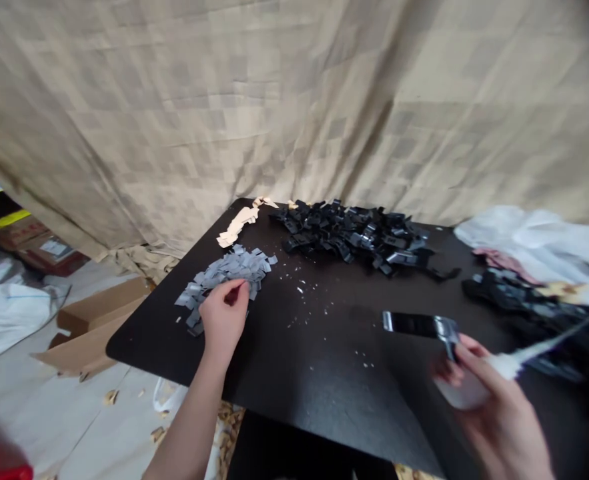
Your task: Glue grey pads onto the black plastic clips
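Note:
My left hand [225, 312] is at the near side of a heap of small grey flat pieces [237, 263], thumb and forefinger pinched together. Anything between those fingertips is too small or hidden to make out. On the right, my right hand [497, 393] grips a glossy black strip [414, 325] with shiny ends, which points left over the table. The same hand also holds a white squeeze bottle [461, 390] with a long thin nozzle pointing up and right. Motion blurs this hand a little.
The dark table [344, 387] bears a large heap of black strips [354, 233] at the back, beige pieces [239, 225] at the far left corner, and white crumbs. More black pieces [514, 307] and a white bag [534, 240] lie right. An open cardboard box [99, 320] stands on the floor.

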`<state>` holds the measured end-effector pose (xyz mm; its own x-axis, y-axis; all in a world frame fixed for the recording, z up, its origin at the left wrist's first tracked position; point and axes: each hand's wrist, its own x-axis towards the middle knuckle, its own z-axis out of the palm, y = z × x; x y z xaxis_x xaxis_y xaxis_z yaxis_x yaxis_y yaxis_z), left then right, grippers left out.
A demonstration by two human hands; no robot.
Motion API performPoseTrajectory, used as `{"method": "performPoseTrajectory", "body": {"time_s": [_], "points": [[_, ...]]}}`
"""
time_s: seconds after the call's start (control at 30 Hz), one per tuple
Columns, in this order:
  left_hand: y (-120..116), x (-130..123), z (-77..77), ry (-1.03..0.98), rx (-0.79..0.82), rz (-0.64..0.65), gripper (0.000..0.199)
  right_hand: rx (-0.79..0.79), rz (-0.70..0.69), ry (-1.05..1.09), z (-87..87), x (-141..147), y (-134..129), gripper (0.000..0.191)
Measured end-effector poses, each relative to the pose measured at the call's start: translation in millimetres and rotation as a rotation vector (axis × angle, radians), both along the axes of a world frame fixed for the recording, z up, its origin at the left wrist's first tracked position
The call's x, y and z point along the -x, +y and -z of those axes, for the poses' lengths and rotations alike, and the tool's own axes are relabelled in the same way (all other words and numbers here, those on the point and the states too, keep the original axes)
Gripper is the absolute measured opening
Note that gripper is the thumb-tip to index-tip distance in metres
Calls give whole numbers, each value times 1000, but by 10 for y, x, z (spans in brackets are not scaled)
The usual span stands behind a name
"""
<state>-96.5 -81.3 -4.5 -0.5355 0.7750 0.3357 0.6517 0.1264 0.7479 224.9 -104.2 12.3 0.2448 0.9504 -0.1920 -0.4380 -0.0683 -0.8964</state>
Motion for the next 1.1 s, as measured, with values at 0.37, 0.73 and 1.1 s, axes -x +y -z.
{"method": "performPoseTrajectory", "body": {"time_s": [0.37, 0.73, 1.1], "points": [[-502, -1242, -272, -871, -97, 550, 8, -157, -78, 395, 138, 678, -444, 16], [-736, -1213, -354, 166, -701, 819, 29, -151, -45, 345, -42, 562, -580, 21], [-698, -1591, -339, -1223, -50, 730, 8, -226, -66, 463, 80, 651, -608, 14]]}}
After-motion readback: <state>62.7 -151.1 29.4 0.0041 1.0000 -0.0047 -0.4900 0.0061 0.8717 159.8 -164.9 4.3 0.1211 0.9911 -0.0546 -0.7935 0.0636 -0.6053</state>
